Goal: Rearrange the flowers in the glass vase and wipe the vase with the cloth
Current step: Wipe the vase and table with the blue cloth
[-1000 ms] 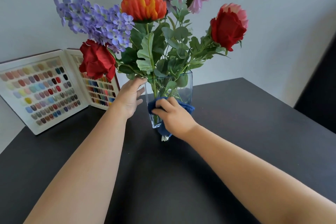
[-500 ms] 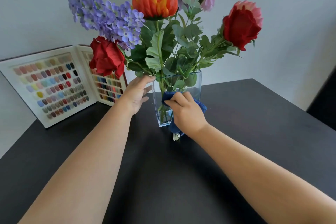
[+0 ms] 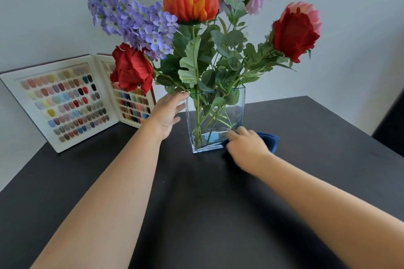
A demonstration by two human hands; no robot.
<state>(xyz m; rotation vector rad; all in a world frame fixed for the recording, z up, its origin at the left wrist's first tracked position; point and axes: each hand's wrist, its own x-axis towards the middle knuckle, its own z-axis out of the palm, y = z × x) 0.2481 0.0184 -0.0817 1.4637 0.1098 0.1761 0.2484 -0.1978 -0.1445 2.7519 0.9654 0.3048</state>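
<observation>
We find the right hand (image 3: 247, 146), gripping the dark blue cloth (image 3: 270, 141), now down at the base of the clear rectangular glass vase (image 3: 215, 120) on the black table (image 3: 196, 214); the left hand (image 3: 168, 113), fingers spread, braces the rim. We judge wiping nearly complete.

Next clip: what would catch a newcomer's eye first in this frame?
The bright bouquet standing in the clear glass vase at the middle of the dark table stands out first. The left hand steadies the vase's top corner, while the right hand presses a blue cloth near its base. A colour sample board leans against the wall at left.
</observation>
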